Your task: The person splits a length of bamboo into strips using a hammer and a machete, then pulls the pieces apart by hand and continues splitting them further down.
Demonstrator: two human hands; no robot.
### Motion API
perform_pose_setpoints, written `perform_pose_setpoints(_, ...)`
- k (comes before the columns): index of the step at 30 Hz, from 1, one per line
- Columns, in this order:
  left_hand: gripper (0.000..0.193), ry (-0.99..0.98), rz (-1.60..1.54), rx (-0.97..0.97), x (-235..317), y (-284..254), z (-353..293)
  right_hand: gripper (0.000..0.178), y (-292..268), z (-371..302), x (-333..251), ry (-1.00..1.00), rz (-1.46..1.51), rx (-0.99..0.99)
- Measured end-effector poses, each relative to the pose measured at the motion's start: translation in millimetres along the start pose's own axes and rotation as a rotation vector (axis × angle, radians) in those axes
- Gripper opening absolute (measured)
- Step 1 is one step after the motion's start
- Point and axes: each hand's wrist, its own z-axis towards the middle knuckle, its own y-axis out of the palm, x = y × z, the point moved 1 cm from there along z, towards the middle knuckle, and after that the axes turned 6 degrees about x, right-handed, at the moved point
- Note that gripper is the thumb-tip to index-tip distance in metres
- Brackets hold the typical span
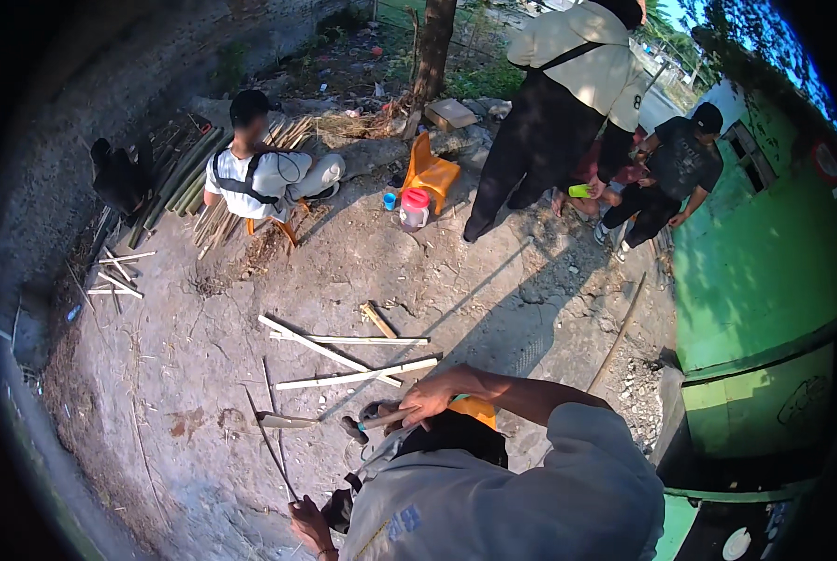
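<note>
My right hand (426, 396) is closed round the wooden handle (387, 418) of what looks like a machete. Its blade (289, 422) points left, and the tip meets a thin dark bamboo strip (271, 447). The lower end of that strip is in my left hand (312, 526), whose fingers are wrapped round it near the bottom edge. A second thin strip (274, 411) runs close beside it. Beyond my hands, several pale split bamboo pieces (358, 379) lie crossed on the ground, with a short yellowish piece (378, 320) behind them.
An orange plastic chair (430, 173), a red-lidded jug (415, 208) and a blue cup (389, 201) stand farther back. A seated person (255, 173) is beside bamboo poles (189, 173) at far left. Other people (577, 103) are at far right, near a green wall (764, 271).
</note>
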Motion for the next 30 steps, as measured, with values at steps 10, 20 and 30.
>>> perform_pose_setpoints(10,0.040,-0.413,-0.120,-0.053,43,-22,1,0.036,-37,83,-62,-0.087,-0.124,0.617)
perform_pose_setpoints(20,0.026,-0.777,-0.219,0.002,57,-21,-26,0.027,-57,142,-227,-0.429,-0.162,0.384)
perform_pose_setpoints(30,0.017,-0.847,-0.219,0.041,88,-6,-41,0.026,-28,234,-71,-0.304,-0.411,0.334)
